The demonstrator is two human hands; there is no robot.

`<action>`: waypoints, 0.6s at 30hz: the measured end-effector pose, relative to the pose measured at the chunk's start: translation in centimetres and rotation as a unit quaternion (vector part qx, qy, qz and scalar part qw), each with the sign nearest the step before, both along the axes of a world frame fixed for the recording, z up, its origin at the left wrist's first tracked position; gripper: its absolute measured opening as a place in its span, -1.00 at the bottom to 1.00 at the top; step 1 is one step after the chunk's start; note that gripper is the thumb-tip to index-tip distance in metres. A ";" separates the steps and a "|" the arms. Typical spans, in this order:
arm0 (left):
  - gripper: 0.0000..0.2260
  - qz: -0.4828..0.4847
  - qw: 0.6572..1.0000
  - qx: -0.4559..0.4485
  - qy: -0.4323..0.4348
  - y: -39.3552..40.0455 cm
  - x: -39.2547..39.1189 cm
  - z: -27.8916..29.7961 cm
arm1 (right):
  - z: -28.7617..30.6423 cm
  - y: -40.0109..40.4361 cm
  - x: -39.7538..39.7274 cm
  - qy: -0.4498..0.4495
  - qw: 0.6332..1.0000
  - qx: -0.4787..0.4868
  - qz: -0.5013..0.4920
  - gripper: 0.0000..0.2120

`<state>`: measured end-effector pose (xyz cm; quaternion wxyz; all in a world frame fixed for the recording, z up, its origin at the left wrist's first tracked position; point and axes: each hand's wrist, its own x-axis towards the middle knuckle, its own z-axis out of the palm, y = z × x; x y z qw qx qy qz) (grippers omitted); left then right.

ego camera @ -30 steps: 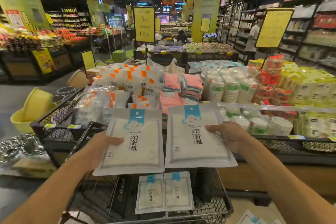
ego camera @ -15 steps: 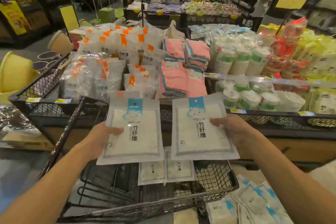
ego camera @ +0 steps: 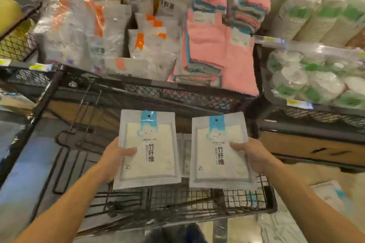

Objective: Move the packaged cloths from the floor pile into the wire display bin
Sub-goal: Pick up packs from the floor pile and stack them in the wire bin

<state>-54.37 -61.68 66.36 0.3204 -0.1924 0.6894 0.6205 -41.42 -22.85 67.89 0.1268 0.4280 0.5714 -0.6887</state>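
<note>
I hold two flat white cloth packets with blue cloud labels side by side over the black wire display bin. My left hand grips the left edge of the left packet, thumb on its front. My right hand grips the right edge of the right packet the same way. Between them, lower in the bin, part of another packet shows. More packets lie blurred on the floor at the lower right.
Behind the bin stands a black mesh display table loaded with orange-labelled bags, pink folded towels and paper cups. A black bar slants at the left. A wooden base sits at the right.
The view has tilted down and closer to the bin. Both packets have sunk lower toward the bin, still held one in each hand.
</note>
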 end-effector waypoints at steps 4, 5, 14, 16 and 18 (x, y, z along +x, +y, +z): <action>-0.64 -0.033 0.999 -0.018 -0.025 1.4 -0.9 -7.9 | -6.7 0.0 -0.8 -0.046 0.999 0.004 -0.001 -0.76; -0.63 -0.046 0.998 -0.016 -0.031 1.6 -1.4 -9.9 | -8.3 -0.1 -1.2 -0.053 0.999 0.004 -0.001 -0.77; -0.32 -0.090 0.993 0.028 -0.066 3.7 -5.7 -26.5 | -25.6 0.5 -4.3 -0.095 0.995 0.017 -0.022 -0.51; -0.54 -0.103 0.993 -0.004 -0.053 4.7 -6.6 -29.6 | -29.8 1.1 -4.3 -0.095 0.995 0.003 -0.020 -0.30; -0.63 -0.093 0.994 -0.056 -0.030 5.8 -7.0 -32.4 | -32.7 0.9 -4.6 -0.087 0.996 -0.001 -0.018 -0.33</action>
